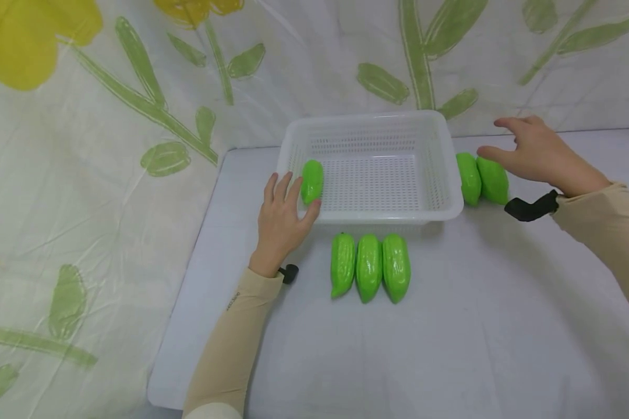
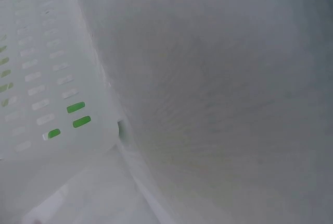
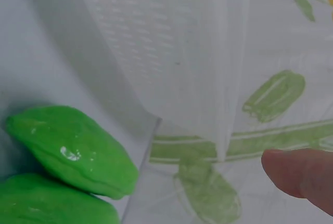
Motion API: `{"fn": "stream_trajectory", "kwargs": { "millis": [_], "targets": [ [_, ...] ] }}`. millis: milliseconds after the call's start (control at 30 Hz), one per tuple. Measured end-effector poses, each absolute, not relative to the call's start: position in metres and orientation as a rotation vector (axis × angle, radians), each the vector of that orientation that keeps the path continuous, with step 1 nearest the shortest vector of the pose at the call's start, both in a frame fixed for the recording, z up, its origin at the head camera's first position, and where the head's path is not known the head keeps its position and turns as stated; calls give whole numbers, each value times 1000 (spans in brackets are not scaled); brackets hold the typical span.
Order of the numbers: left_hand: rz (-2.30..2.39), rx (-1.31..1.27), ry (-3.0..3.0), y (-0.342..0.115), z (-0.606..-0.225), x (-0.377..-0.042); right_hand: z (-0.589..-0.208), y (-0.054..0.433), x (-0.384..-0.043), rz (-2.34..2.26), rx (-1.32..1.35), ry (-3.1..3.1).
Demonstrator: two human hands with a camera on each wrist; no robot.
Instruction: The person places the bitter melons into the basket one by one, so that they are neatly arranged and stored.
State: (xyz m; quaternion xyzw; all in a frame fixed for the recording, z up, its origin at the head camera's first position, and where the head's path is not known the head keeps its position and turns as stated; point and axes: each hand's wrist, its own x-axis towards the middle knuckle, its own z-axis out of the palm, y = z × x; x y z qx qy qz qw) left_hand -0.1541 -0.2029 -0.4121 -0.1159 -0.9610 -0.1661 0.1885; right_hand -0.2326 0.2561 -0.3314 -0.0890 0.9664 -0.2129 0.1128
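A white plastic basket (image 1: 373,216) with slotted walls stands at the back of the table. One glossy green, elongated, ridged fruit (image 1: 312,181) lies inside its left end. My left hand (image 1: 282,224), fingers spread, is at the basket's front left corner, its fingertips close to that fruit. The left wrist view shows the basket wall (image 2: 44,78) with green showing through some slots; the hand is outside that view. My right hand (image 1: 542,152) hovers with thumb and fingers apart, nothing between them, beside two similar fruits (image 1: 469,179) (image 3: 73,151) right of the basket.
Three more green fruits (image 1: 369,267) lie side by side in front of the basket. The white tabletop (image 1: 430,361) extends toward me. Behind and to the left hangs a pale cloth (image 1: 314,70) printted with leaves and yellow flowers.
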Motion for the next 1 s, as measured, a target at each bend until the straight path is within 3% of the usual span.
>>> {"fn": "stream_trajectory", "kwargs": {
  "millis": [1000],
  "targets": [
    [-441, -331, -2699, -203, -413, -154, -367, 282, -261, -556, -205, 2704]
  ]
}}
